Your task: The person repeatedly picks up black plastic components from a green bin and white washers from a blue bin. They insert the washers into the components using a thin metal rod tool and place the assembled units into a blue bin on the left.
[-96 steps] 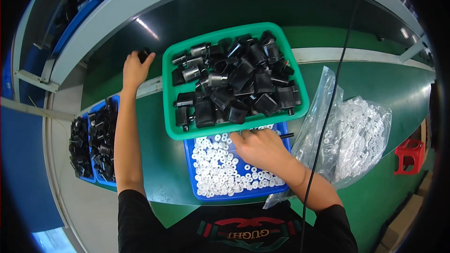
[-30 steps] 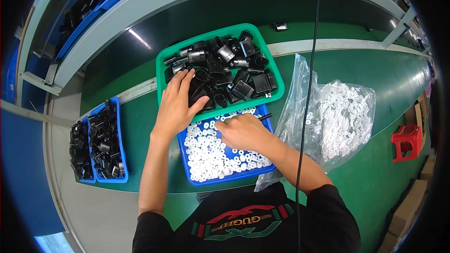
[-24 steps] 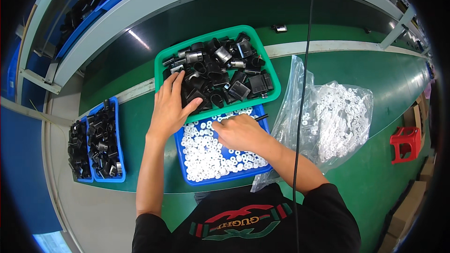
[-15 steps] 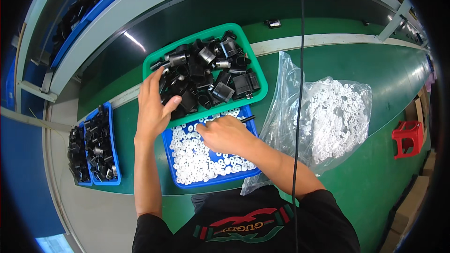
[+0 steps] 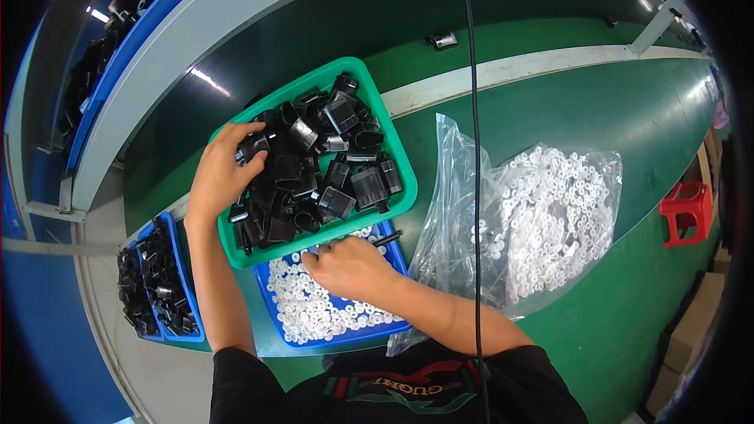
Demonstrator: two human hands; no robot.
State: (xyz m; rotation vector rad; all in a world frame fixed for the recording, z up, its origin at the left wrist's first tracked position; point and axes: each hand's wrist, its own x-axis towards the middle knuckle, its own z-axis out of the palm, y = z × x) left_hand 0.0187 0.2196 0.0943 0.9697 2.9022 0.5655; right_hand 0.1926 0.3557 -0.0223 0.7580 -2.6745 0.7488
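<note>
My left hand (image 5: 218,177) is at the left side of a green tray (image 5: 404,180) heaped with black and silver cylindrical parts. Its thumb and fingers close around one black cylindrical part (image 5: 251,147). Below the tray's near edge, my right hand (image 5: 349,267) is closed, with a black pen-like stick (image 5: 388,239) poking out past its knuckles. Those fingertips point down at small white ring-shaped washers (image 5: 314,318) in a blue tray (image 5: 338,341), and what they touch is hidden. The green tray overlaps the far part of the blue one.
To the right lies a clear plastic bag (image 5: 448,212) of more white washers. Narrow blue bins (image 5: 191,306) of black parts stand at the left. A black cable (image 5: 476,149) hangs across the view. A red stool (image 5: 687,212) stands beyond the green table's (image 5: 660,118) right edge.
My left hand has moved from the green tray's near-left rim onto a black part and closed on it. My right hand stays low over the washers. The whole view has shifted slightly.
</note>
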